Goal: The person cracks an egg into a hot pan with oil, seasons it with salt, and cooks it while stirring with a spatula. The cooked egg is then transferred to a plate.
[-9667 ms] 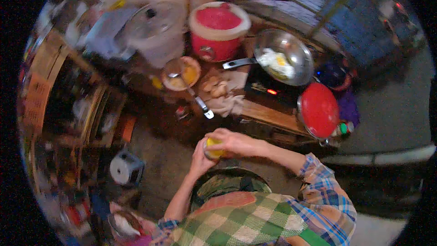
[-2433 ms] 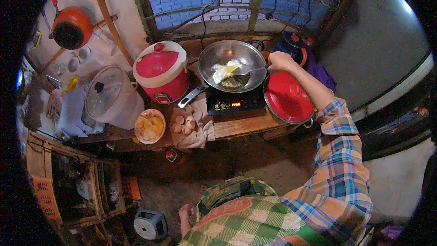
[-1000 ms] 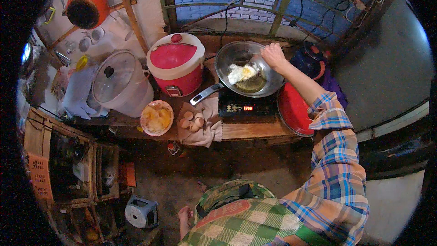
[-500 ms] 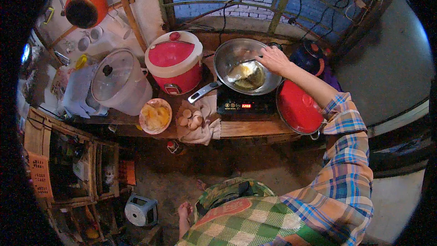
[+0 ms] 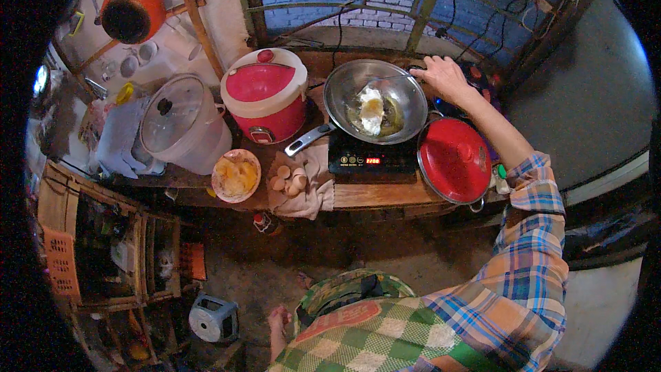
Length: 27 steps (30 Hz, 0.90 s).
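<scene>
We see the right hand [image 5: 441, 77] just beyond the far right rim of the frying pan [image 5: 407, 96], palm down, its fingers bent and drawn together, apparently pinching the end of a thin metal utensil [image 5: 394, 76]. The grip itself is partly hidden, and the utensil's shaft runs leftward from those fingers into the pan.

The fried egg [image 5: 372, 110] lies in the pan, to the left of the right fingertips and nearer our body, white with a browned yellow middle, in a little oil. Below the pan, also on the body side of those fingers, we have the black cooker [image 5: 375, 165] with its lit red display. The red lid [image 5: 451, 151] sits near the hand, straight toward us, and a dark pot [image 5: 484, 77] stands just to the right of it.

Well to the left of the same fingers are the pink and white rice cooker [image 5: 265, 93], the eggshells [image 5: 295, 182] on a pale cloth [image 5: 322, 189], and a bowl [image 5: 234, 200] of yellow food.

Our left hand [image 5: 279, 320] hangs low beside the checked apron [image 5: 385, 337]; its fingers look loosely curled, but we cannot tell whether they press together. The grey stool [image 5: 213, 317] stands to their left.
</scene>
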Motion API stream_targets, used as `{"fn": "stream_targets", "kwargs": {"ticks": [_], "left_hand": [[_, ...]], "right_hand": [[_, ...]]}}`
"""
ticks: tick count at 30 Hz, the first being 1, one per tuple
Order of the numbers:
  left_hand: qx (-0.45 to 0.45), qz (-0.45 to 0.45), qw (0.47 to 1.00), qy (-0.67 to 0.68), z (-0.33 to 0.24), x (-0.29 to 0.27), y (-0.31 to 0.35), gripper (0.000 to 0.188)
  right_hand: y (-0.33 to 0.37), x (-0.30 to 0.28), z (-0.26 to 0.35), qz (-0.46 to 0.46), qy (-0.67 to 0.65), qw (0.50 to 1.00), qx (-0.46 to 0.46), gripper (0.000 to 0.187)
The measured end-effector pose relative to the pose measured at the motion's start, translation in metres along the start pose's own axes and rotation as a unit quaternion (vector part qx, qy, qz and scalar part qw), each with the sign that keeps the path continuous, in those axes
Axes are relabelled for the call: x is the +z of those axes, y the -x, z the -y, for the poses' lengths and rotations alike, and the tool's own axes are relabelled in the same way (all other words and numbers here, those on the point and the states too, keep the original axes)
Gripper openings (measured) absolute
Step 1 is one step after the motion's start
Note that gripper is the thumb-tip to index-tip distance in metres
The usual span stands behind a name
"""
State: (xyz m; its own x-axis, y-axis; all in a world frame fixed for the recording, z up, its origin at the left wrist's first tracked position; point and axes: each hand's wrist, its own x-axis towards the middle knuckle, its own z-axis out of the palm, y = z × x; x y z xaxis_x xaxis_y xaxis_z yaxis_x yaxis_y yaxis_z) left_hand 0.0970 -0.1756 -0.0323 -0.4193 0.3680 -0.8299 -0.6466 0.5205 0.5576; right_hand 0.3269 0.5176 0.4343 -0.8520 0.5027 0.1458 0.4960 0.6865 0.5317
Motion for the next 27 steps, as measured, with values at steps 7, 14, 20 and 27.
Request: {"fn": "stream_targets", "kwargs": {"ticks": [7,14,20,27], "left_hand": [[-0.064,-0.100,0.992,0.037,0.012,0.009,0.008,0.012],[0.003,-0.051,0.998,0.046,-0.022,0.029,0.013,0.016],[0.013,-0.032,0.997,0.067,-0.017,0.015,0.003,0.021],[-0.003,-0.064,0.990,0.127,-0.019,0.026,0.016,0.018]], "right_hand": [[0.031,-0.011,0.008,0.062,0.057,0.996,-0.031,0.020],[0.058,0.027,0.036,0.047,0.073,0.996,-0.029,0.013],[0.035,0.066,0.049,-0.044,0.069,0.997,0.018,0.014],[0.052,0.046,0.016,0.017,0.072,0.995,0.073,0.018]]}}
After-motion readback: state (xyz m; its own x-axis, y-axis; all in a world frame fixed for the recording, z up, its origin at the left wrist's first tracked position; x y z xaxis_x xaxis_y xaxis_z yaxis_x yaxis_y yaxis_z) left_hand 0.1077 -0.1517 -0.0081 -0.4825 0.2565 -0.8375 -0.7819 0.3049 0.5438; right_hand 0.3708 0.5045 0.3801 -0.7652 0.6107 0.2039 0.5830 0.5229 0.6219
